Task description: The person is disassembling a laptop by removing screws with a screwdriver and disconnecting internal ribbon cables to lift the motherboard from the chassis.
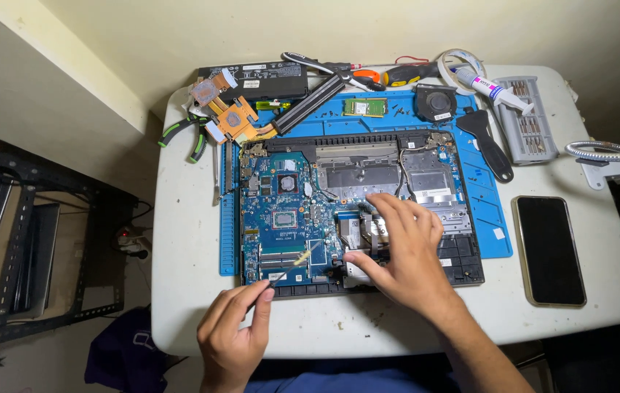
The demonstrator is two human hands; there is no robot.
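White table (179,218), blue mat (495,218), left hand (233,338) (pinching brush (297,262))

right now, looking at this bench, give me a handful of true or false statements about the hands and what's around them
1. The left hand pinches a thin tool whose tip is over the blue circuit board. True.
2. The right hand rests flat on the phone. False: it lies on the opened laptop, fingers spread; the dark phone lies apart at the right.
3. The copper heat pipe assembly is mounted on the board. False: it lies off the laptop, at the far left corner of the blue mat.
4. A round black fan lies on the mat beyond the laptop. True.
5. The green-handled pliers lie near the table's left edge. True.
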